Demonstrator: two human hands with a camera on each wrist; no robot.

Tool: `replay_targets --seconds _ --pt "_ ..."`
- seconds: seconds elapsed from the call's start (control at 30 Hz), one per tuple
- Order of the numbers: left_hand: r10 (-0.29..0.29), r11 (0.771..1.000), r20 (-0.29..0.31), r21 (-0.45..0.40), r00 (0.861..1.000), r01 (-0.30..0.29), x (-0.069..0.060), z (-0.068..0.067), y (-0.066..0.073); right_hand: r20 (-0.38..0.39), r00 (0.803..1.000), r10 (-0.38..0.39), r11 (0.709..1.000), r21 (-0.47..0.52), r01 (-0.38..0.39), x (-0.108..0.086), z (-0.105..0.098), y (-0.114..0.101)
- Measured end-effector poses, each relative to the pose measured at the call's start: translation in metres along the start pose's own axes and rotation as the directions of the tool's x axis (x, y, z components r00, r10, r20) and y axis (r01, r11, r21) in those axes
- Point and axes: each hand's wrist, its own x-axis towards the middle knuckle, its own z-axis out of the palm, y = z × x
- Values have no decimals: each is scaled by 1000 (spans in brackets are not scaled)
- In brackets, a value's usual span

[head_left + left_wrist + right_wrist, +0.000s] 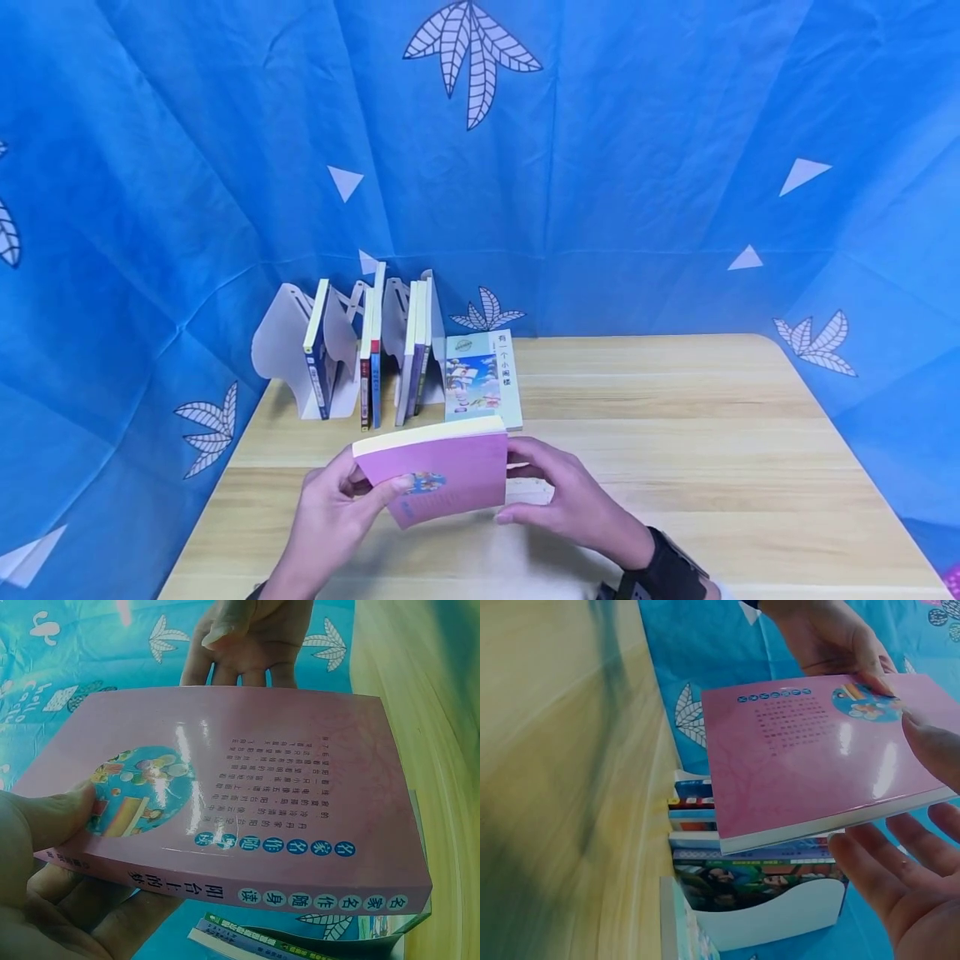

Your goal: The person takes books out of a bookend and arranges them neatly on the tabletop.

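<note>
And there's the pink book (450, 475), up off the wood in front of you, tilted, its cream page edge along the top and a round blue picture on the cover. Your left hand (330, 508) has it pinched, thumb flat on that cover, fingers underneath by the spine. Your right hand (562, 496) is at the other side, thumb and fingers spread wide about the book's edge; whether a fingertip touches, you can't tell from here.

Beyond it, the white rack (281, 342), three compartments between its curved panels! Left compartment: one dark blue book (321, 379), upright, with a gap between it and the outer panel. Middle: a red-spined book (365, 392) and a taller blue-spined book (377, 383), side by side. Right: three books (417, 350) packed together, an illustrated cover facing the end panel.

Just beside that end panel, the pale green book (480, 379) lies flat, and in your head view the pink book's top edge cuts across its near end.

Now the edges: the table (675, 450) runs wide to your right, out to a rounded far corner, and its back edge meets the blue curtain (637, 167) close behind the rack.
</note>
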Motion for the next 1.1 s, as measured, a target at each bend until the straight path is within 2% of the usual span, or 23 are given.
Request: replay_targets --seconds 0.5,0.6,0.67,0.73,0.8,1.0,1.1 --pt "-120 989 75 -81 990 126 -1 7 0 -30 999 17 999 -29 -17 -2 2 1" --pt "-113 988 95 -97 989 122 -2 9 -1 -32 999 14 999 -32 -15 -2 2 2" --pt "-82 990 106 -110 991 93 -2 11 -2 -39 999 1 999 -41 -3 -2 2 2" --pt "-54 991 111 -117 992 67 -2 12 -2 -46 999 -26 998 -59 23 -2 3 3" --pt "-57 990 114 -123 992 71 -3 13 -2 -53 997 -54 996 -79 50 -3 3 4" --pt "-175 973 134 -127 975 192 -2 15 0 -49 994 -95 988 -123 88 -4 0 3" --pt "-158 975 146 -135 976 178 -2 16 0 -53 995 -88 988 -129 81 -4 0 2"
